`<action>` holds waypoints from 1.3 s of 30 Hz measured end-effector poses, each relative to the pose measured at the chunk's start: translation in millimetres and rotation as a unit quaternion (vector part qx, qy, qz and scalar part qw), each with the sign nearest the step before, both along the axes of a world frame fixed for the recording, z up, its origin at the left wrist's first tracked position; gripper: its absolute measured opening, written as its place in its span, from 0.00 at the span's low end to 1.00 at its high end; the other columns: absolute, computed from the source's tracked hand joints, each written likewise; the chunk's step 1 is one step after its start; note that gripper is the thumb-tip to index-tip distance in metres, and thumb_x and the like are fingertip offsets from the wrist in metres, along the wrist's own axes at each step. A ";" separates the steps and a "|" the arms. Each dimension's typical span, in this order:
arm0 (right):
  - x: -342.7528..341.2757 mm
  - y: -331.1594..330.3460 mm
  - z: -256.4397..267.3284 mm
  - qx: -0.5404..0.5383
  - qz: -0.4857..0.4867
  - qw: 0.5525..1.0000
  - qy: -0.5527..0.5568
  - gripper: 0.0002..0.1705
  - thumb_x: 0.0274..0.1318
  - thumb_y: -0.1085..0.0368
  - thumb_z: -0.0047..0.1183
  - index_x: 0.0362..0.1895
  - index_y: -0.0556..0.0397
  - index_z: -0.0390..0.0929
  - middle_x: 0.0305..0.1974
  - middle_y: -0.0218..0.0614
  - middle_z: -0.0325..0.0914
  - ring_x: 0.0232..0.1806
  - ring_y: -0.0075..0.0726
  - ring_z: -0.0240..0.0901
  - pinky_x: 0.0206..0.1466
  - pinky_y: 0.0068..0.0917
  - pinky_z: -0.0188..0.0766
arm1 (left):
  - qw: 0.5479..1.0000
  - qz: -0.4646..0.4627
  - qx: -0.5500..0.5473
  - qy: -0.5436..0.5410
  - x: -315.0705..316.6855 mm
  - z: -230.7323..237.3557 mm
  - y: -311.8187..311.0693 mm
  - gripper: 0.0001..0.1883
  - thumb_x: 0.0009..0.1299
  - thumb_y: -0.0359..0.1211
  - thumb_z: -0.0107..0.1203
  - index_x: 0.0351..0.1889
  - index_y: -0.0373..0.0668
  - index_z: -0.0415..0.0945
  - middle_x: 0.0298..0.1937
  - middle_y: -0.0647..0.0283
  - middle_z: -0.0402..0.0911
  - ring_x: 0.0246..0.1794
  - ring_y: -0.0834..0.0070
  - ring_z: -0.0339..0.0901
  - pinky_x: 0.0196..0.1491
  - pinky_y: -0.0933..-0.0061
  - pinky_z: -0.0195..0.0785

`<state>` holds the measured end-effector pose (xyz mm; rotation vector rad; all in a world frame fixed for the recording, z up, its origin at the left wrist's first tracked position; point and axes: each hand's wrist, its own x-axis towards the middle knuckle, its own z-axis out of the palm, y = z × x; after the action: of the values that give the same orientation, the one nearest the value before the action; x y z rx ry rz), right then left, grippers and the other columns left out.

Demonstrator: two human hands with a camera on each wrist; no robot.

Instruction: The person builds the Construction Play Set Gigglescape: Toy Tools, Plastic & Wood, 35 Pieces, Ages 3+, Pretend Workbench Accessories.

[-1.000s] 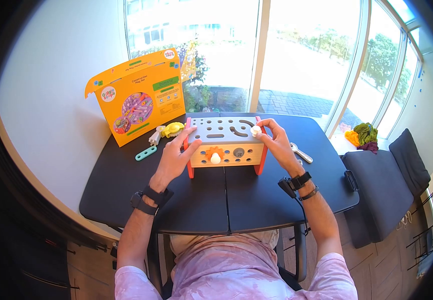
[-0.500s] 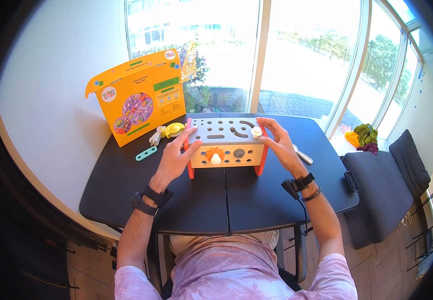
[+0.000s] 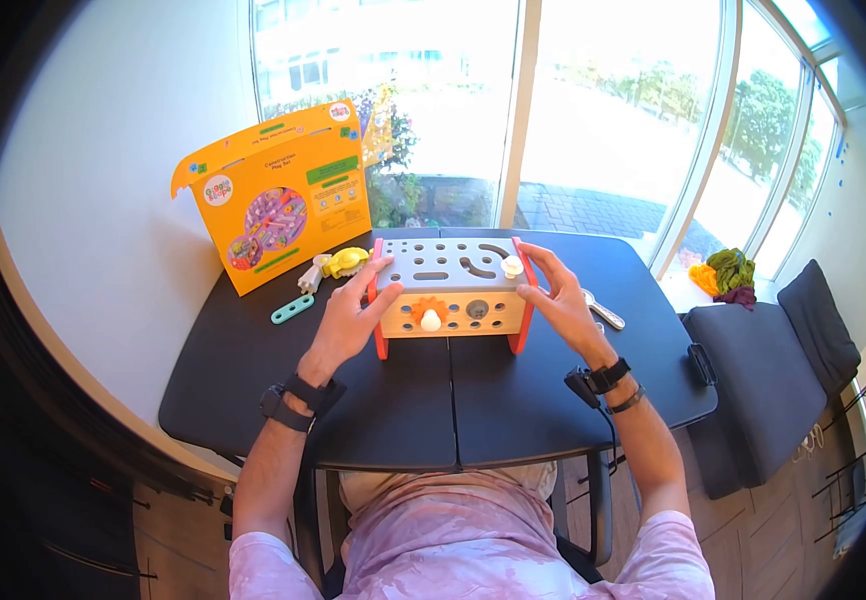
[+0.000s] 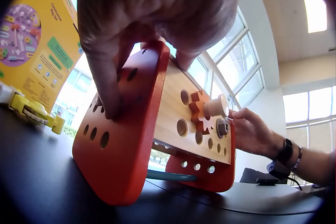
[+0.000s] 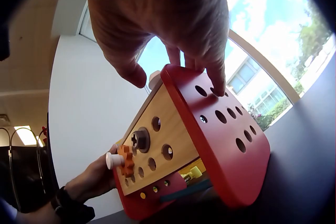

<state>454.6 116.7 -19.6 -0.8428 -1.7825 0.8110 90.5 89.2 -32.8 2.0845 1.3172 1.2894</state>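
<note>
A toy workbench point(image 3: 453, 272) with a grey perforated top and red end panels stands on the black table. My left hand point(image 3: 345, 318) grips its left end, fingers on the outside of the red panel point(image 4: 123, 129) and thumb at the front. At the right end, my right hand point(image 3: 565, 308) rests its fingers against the other red panel point(image 5: 212, 134); its thumb is apart from them, near the front top edge. A white bolt point(image 3: 512, 267) sits in the top beside this hand. The front board carries an orange gear point(image 4: 198, 111) with a white peg point(image 4: 216, 107) and a grey bolt point(image 5: 140, 140).
A yellow box point(image 3: 283, 200) stands behind on the left. Near it lie a yellow toy piece point(image 3: 346, 262) and a teal strip with holes point(image 3: 293, 309). A toy wrench point(image 3: 605, 310) lies right of the workbench. A window point(image 3: 613, 120) is behind the table.
My right hand has let go of the white bolt; thumb and fingers have spread and moved slightly right, to the end panel. The left hand has stayed in place.
</note>
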 end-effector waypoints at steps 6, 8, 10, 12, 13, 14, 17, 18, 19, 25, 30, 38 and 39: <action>-4.3 -2.5 -3.3 0.009 -0.004 1.000 0.002 0.38 0.74 0.67 0.64 0.83 0.49 0.68 0.82 0.41 0.66 0.86 0.41 0.61 0.85 0.47 0.69 | 1.000 0.002 0.009 0.006 0.0 -0.9 1.5 0.32 0.86 0.51 0.59 0.79 0.40 0.74 0.67 0.45 0.86 0.66 0.61 0.84 0.72 0.65 0.71; -8.1 -2.2 -2.5 0.036 -0.023 0.999 -0.005 0.33 0.76 0.66 0.63 0.80 0.50 0.72 0.80 0.41 0.69 0.84 0.41 0.63 0.82 0.45 0.72 | 1.000 0.003 0.018 0.007 0.0 -1.3 1.5 0.32 0.87 0.51 0.59 0.79 0.40 0.74 0.67 0.45 0.86 0.65 0.62 0.84 0.71 0.65 0.71; -9.5 -2.0 -1.5 0.052 -0.038 0.998 -0.011 0.28 0.78 0.64 0.62 0.77 0.52 0.76 0.77 0.42 0.72 0.82 0.41 0.66 0.80 0.44 0.74 | 1.000 0.003 0.017 0.006 0.6 -2.1 1.1 0.31 0.87 0.51 0.59 0.79 0.40 0.74 0.67 0.45 0.87 0.65 0.62 0.85 0.71 0.65 0.71; -9.6 -0.3 1.3 0.060 -0.050 0.997 -0.015 0.23 0.79 0.62 0.60 0.73 0.54 0.80 0.74 0.42 0.75 0.79 0.41 0.69 0.77 0.42 0.77 | 1.000 0.002 0.007 0.003 0.5 -1.6 1.5 0.31 0.87 0.51 0.59 0.79 0.40 0.74 0.67 0.45 0.87 0.65 0.63 0.85 0.71 0.65 0.71; -9.4 1.1 0.2 0.065 -0.058 0.996 -0.020 0.23 0.79 0.62 0.60 0.71 0.55 0.81 0.73 0.42 0.75 0.78 0.41 0.70 0.76 0.41 0.78 | 1.000 0.001 0.009 0.003 0.6 -1.7 1.3 0.31 0.87 0.51 0.59 0.79 0.40 0.74 0.67 0.45 0.87 0.65 0.63 0.85 0.71 0.65 0.71; -9.3 3.7 -1.9 0.070 -0.066 0.995 -0.025 0.22 0.80 0.61 0.60 0.70 0.56 0.82 0.73 0.42 0.76 0.77 0.40 0.71 0.75 0.41 0.78 | 1.000 0.001 0.011 0.003 0.7 -1.8 1.2 0.31 0.87 0.51 0.59 0.79 0.40 0.74 0.67 0.45 0.87 0.65 0.63 0.85 0.71 0.65 0.71; -11.9 2.1 -0.1 0.064 -0.072 0.995 -0.016 0.21 0.80 0.60 0.61 0.69 0.56 0.82 0.70 0.41 0.78 0.74 0.39 0.73 0.74 0.39 0.78 | 1.000 0.000 0.014 0.002 0.9 -1.1 0.1 0.31 0.87 0.50 0.59 0.79 0.40 0.74 0.67 0.45 0.87 0.65 0.63 0.85 0.71 0.65 0.71; -13.0 0.5 1.0 0.058 -0.072 0.996 -0.008 0.21 0.80 0.59 0.61 0.69 0.56 0.82 0.69 0.41 0.79 0.74 0.39 0.74 0.75 0.38 0.78 | 1.000 0.000 0.014 0.002 1.1 -0.9 -0.2 0.31 0.87 0.50 0.59 0.79 0.40 0.74 0.67 0.45 0.87 0.65 0.63 0.85 0.71 0.65 0.71; -13.2 -0.3 1.4 0.048 -0.071 0.996 -0.004 0.22 0.79 0.59 0.61 0.70 0.55 0.81 0.70 0.41 0.79 0.74 0.38 0.74 0.75 0.38 0.78 | 1.000 0.000 0.012 0.002 1.0 -0.7 -0.3 0.31 0.87 0.50 0.59 0.79 0.40 0.74 0.67 0.45 0.87 0.65 0.63 0.85 0.71 0.65 0.71; -14.1 -0.3 -1.4 0.032 -0.056 0.997 0.031 0.28 0.79 0.60 0.62 0.75 0.57 0.76 0.75 0.42 0.77 0.79 0.37 0.70 0.80 0.41 0.72 | 1.000 0.000 0.007 0.002 1.0 -0.2 -0.5 0.31 0.87 0.51 0.59 0.78 0.40 0.74 0.67 0.45 0.86 0.65 0.63 0.84 0.71 0.65 0.71; -10.9 0.8 -4.2 0.037 -0.042 0.997 0.046 0.31 0.77 0.61 0.63 0.77 0.58 0.74 0.76 0.44 0.76 0.84 0.43 0.66 0.87 0.45 0.61 | 1.000 -0.002 0.007 0.001 0.1 -0.9 0.6 0.31 0.86 0.50 0.59 0.78 0.39 0.74 0.67 0.45 0.86 0.65 0.64 0.84 0.71 0.66 0.71; -3.6 -21.6 -34.5 -0.055 -0.112 0.990 0.062 0.28 0.76 0.61 0.64 0.73 0.61 0.76 0.70 0.47 0.82 0.72 0.45 0.81 0.72 0.38 0.79 | 0.998 -0.007 -0.014 -0.054 -1.6 -6.1 -2.2 0.34 0.86 0.47 0.61 0.83 0.37 0.69 0.69 0.46 0.86 0.65 0.64 0.87 0.68 0.65 0.77; -0.8 -24.8 -37.0 -0.075 -0.110 0.989 0.063 0.27 0.76 0.61 0.64 0.72 0.61 0.77 0.68 0.47 0.84 0.69 0.44 0.84 0.69 0.37 0.81 | 0.994 -0.025 -0.049 -0.096 0.0 -5.3 -5.9 0.34 0.86 0.45 0.62 0.83 0.37 0.68 0.70 0.46 0.85 0.64 0.64 0.87 0.67 0.66 0.79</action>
<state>453.8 91.9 -56.6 -1.0424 -1.5009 0.8415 90.4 83.2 -38.1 1.8637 1.2116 1.3391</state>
